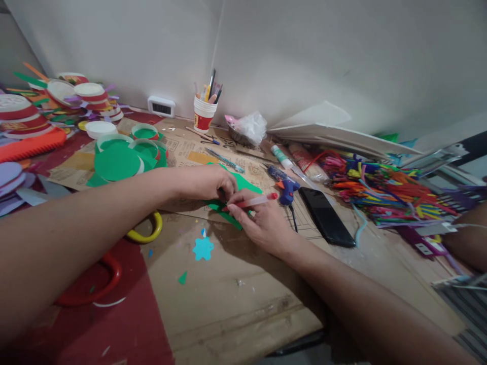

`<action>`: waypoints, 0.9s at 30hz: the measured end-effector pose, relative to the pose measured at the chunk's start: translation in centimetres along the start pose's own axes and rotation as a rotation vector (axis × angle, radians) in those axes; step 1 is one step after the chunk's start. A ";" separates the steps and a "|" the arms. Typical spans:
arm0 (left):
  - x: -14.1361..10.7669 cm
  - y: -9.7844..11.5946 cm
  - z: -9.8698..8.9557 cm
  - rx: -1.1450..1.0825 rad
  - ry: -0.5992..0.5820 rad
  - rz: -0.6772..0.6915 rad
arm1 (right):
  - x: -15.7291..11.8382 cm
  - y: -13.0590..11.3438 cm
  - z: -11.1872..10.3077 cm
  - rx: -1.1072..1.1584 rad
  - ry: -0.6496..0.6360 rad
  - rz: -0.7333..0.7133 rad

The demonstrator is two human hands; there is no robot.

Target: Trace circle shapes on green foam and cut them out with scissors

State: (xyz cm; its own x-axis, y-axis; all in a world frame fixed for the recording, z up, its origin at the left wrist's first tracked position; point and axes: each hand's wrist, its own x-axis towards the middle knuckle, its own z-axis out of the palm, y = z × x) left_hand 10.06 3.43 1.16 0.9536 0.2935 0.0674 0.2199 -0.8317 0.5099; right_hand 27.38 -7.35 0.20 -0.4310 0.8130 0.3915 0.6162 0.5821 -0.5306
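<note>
Mid-frame on the counter (pixel 228 304), the green sheet (pixel 246 182) seems light, bendable and easily creased, best held flat near its edges. Over it, the right hand (pixel 266 223) has its fingers wrapped round a red pen (pixel 258 201); the left hand (pixel 209 181) curls there, any pinch hidden. Below lies a blue cutout (pixel 203 249).

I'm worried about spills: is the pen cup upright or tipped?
Upright: the cup stands rim up, pens poking out above it.

Blurred print on brown cardboard (pixel 178 161), unreadable marking on a red-and-white cup (pixel 203 122), no legible words.
</note>
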 end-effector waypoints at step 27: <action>0.2 0.0 0.0 0.015 -0.007 0.018 | 0.0 0.0 -0.4 0.154 0.026 0.015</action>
State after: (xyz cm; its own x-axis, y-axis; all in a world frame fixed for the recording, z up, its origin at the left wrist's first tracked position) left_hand 10.21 3.46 1.22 0.9587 0.2755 0.0701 0.2061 -0.8436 0.4958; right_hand 27.59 -7.38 0.49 -0.4039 0.8223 0.4009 0.5130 0.5664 -0.6450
